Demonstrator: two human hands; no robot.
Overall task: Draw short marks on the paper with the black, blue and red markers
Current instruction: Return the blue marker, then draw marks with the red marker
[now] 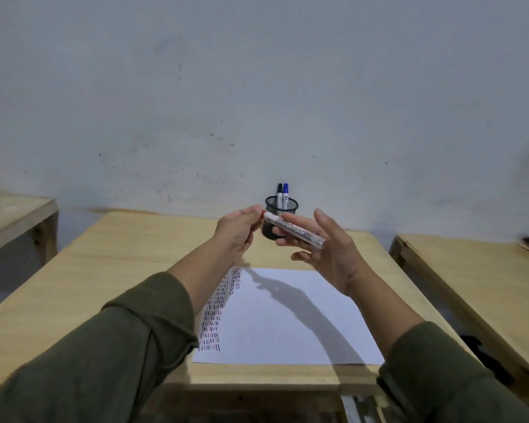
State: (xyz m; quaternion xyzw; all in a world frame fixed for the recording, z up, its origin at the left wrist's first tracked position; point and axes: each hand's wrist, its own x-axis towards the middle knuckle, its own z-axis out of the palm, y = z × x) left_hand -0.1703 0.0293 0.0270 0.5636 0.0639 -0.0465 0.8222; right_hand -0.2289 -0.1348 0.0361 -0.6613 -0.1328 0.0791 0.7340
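Note:
A white marker (293, 229) with a red cap end lies across the fingers of my right hand (327, 251), held above the table. My left hand (239, 232) pinches the marker's red cap end at the left. Below my hands lies the white paper (287, 319), with columns of short black, blue and red marks along its left edge. A black marker (279, 193) and a blue marker (285, 195) stand upright in a black mesh cup (291, 203) at the back of the table, partly hidden behind my hands.
The wooden table (129, 270) stands against a grey wall. Another wooden table (13, 215) is to the left and a third (471, 270) to the right, with a dark object at its far right edge.

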